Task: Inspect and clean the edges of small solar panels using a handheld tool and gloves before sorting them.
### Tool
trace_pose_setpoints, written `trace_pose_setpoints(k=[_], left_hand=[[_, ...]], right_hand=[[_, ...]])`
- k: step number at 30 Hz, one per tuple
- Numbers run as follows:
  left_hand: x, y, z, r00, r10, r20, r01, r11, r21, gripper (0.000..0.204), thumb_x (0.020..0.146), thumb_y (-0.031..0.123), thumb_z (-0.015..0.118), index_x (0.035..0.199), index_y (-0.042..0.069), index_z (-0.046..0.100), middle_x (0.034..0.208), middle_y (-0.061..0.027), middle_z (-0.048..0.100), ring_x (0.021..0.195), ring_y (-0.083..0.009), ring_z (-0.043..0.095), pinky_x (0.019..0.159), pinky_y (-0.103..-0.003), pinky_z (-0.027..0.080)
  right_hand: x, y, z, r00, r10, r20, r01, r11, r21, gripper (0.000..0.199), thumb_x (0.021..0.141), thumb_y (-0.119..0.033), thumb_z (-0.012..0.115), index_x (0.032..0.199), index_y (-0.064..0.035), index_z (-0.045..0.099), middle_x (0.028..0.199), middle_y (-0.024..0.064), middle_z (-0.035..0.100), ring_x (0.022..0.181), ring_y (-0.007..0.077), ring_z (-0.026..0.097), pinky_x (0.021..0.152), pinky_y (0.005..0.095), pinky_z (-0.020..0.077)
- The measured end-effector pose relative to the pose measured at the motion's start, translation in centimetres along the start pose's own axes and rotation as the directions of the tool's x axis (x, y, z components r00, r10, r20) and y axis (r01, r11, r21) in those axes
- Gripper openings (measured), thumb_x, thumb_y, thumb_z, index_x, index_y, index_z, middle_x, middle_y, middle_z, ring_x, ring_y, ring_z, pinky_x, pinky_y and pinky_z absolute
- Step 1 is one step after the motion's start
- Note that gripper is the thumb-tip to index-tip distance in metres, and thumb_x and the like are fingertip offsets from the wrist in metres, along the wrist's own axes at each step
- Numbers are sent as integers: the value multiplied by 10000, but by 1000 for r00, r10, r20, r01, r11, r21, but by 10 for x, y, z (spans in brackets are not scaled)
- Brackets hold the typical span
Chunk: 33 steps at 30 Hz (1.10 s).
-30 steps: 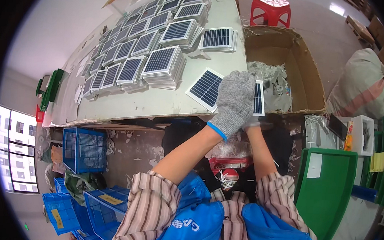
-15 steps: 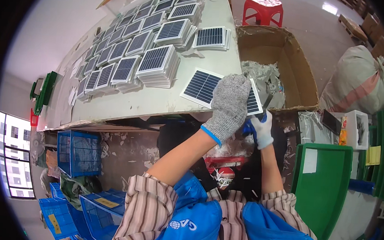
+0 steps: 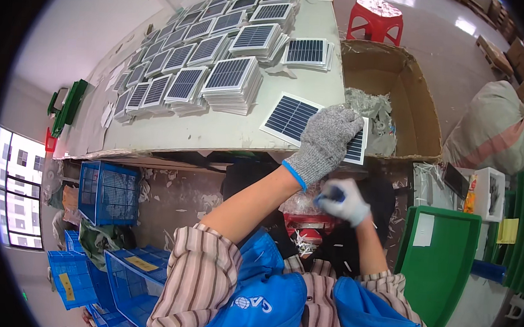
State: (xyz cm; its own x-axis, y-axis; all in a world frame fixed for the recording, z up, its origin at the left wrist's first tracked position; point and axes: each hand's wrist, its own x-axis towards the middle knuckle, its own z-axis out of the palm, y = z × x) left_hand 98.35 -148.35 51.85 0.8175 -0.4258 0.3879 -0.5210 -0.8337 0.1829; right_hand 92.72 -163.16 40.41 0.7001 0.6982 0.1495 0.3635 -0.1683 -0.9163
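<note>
My left hand (image 3: pixel 330 134), in a grey knit glove with a blue cuff, is closed over a small white-edged solar panel (image 3: pixel 355 150) at the table's front edge. Its fingers hide much of the panel. Another solar panel (image 3: pixel 290 118) lies flat on the tabletop just left of that hand. Below the edge, over my lap, my right hand (image 3: pixel 346 201) wears a white glove and is blurred by motion. Its fingers curl around something blue that I cannot make out.
Stacks of solar panels (image 3: pixel 234 78) cover the left of the white table (image 3: pixel 216 131). A cardboard box (image 3: pixel 418 107) with pale scraps adjoins its right edge. A green tray (image 3: pixel 442 264) stands at right, blue crates (image 3: pixel 109 193) at lower left. Beyond are a red stool (image 3: pixel 376 20) and a sack (image 3: pixel 495 124).
My right hand has dropped away from the panel's edge toward my lap. My left hand stays on the panel. The whole view has shifted slightly.
</note>
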Motion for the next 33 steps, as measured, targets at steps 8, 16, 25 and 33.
trace_pose_setpoints(k=[8,16,25,33], left_hand=[[-6,0,7,986,-92,-139,123,964,234,333,735,125,598,1059,52,576,983,-134,565,978,-320,538,840,-437,438],[9,2,9,993,34,-114,-27,998,62,312,745,158,624,1034,49,585,952,-123,568,967,-307,540,834,-425,437],[-7,1,4,985,-47,-165,54,998,39,237,766,145,620,987,62,643,986,-116,633,1011,-314,584,916,-428,439],[-1,0,5,989,-60,-135,56,998,-28,239,836,147,611,1067,101,649,1122,-106,628,1138,-303,538,974,-418,425]], right_hand=[[34,2,26,549,154,-822,-46,987,155,471,813,-21,635,1247,15,456,1103,110,598,987,225,596,888,328,464],[103,77,-23,791,514,-332,354,58,933,418,978,-378,375,1199,-56,524,947,42,641,847,179,641,765,318,527],[24,22,-20,803,335,-492,17,813,582,198,818,-110,658,983,-3,636,852,22,665,767,89,614,692,236,491],[29,23,-29,840,260,-476,-33,900,434,186,772,-125,686,915,-16,639,815,16,665,725,79,611,691,254,493]])
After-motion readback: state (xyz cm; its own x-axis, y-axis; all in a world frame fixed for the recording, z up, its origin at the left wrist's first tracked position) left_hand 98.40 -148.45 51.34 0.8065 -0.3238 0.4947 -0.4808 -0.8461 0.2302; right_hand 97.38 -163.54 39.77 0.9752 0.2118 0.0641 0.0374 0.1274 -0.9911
